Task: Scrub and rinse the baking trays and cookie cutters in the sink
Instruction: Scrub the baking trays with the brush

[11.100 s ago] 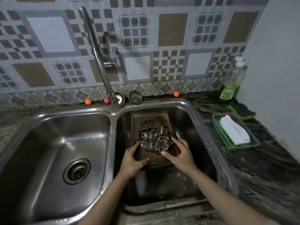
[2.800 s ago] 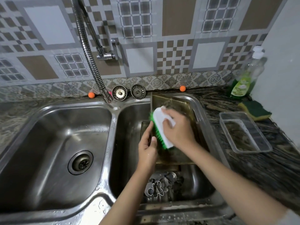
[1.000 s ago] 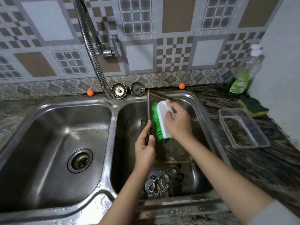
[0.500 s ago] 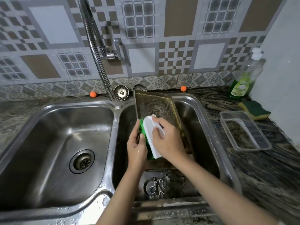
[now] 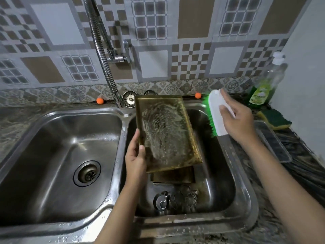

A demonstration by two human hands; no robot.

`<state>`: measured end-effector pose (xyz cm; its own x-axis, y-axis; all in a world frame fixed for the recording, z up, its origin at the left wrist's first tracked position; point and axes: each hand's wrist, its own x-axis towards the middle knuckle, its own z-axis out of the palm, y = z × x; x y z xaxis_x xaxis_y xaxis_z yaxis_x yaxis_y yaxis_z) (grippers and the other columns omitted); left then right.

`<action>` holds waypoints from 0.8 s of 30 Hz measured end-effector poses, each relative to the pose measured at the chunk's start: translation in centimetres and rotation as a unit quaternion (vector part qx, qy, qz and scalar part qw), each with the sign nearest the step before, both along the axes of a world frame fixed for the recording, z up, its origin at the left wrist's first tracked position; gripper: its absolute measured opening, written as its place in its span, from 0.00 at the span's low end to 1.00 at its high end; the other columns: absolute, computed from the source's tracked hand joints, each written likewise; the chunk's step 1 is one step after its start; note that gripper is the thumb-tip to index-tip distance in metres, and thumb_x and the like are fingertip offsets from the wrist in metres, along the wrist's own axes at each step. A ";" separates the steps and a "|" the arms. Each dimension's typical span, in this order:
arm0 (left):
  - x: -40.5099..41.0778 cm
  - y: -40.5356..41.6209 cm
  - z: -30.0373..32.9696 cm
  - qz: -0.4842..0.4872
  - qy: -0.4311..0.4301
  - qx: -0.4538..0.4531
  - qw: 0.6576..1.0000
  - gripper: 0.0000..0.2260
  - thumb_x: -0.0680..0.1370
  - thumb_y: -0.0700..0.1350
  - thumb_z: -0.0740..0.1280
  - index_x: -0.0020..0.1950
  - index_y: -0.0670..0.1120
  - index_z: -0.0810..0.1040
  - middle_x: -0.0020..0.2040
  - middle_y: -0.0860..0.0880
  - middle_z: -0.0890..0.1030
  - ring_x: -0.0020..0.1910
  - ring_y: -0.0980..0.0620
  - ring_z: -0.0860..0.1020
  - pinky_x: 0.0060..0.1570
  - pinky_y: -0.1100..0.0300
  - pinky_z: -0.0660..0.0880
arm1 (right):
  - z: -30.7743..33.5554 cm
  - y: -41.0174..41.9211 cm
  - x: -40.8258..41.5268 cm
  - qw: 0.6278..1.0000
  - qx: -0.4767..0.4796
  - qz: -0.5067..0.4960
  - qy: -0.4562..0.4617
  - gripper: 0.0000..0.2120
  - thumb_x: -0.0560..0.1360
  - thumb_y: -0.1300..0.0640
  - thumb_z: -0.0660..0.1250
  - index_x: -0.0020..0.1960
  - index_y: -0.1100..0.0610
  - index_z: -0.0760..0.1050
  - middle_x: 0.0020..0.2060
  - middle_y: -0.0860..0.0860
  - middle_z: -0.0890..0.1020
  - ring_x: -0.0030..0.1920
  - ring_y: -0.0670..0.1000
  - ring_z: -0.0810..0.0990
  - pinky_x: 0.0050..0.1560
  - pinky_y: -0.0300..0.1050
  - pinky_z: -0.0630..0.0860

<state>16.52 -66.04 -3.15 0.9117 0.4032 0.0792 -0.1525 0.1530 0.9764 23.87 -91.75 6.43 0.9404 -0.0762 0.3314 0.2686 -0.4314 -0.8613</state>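
The right basin of the double sink holds the work: at centre frame the left hand grips the near left edge of a baking tray, thumb curled over its rim, holding it tilted with the far end raised toward the faucet. The tray's face is smeared with suds and brown grime. Under its near end a second tray lies in the basin, and just below that a cluster of cookie cutters sits on the basin floor. At right of centre the right hand clasps a white scrub brush with green bristles, held off the tray above the basin's right rim. The left basin shows only its drain. At far right, a clear plastic container rests on the dark counter, with a green sponge and a soap bottle beyond it. Patterned tiles back the wall.
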 end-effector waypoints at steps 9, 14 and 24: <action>1.2 -0.1 -0.4 -0.039 0.011 -0.029 0.999 0.21 0.80 0.33 0.56 0.71 0.50 0.67 0.67 0.54 0.74 0.65 0.57 0.73 0.65 0.59 0.68 | -5.4 0.4 -2.2 0.983 -0.006 0.149 0.106 0.19 0.72 0.41 0.66 0.62 0.31 0.70 0.56 0.35 0.77 0.65 0.45 0.71 0.66 0.47 0.67; 1.2 -0.8 0.0 -0.076 0.017 -0.018 0.997 0.21 0.81 0.34 0.56 0.69 0.53 0.68 0.69 0.49 0.72 0.67 0.54 0.71 0.60 0.67 0.71 | -5.9 2.1 -2.6 0.987 0.046 0.109 0.108 0.25 0.74 0.63 0.68 0.60 0.36 0.73 0.54 0.55 0.79 0.59 0.53 0.75 0.63 0.39 0.68; 3.2 -1.7 -1.0 -0.119 0.133 0.260 0.949 0.20 0.71 0.66 0.58 0.60 0.81 0.59 0.74 0.50 0.65 0.75 0.52 0.59 0.73 0.45 0.57 | -4.9 3.7 -4.0 0.993 0.071 0.071 0.067 0.21 0.75 0.69 0.64 0.60 0.49 0.78 0.63 0.54 0.70 0.54 0.34 0.75 0.58 0.34 0.68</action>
<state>19.68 -67.77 -4.15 0.9876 0.1534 -0.0348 0.0887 -0.3602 0.9286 19.82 -88.04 1.57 0.9799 0.0237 0.1980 0.1970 -0.2686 -0.9429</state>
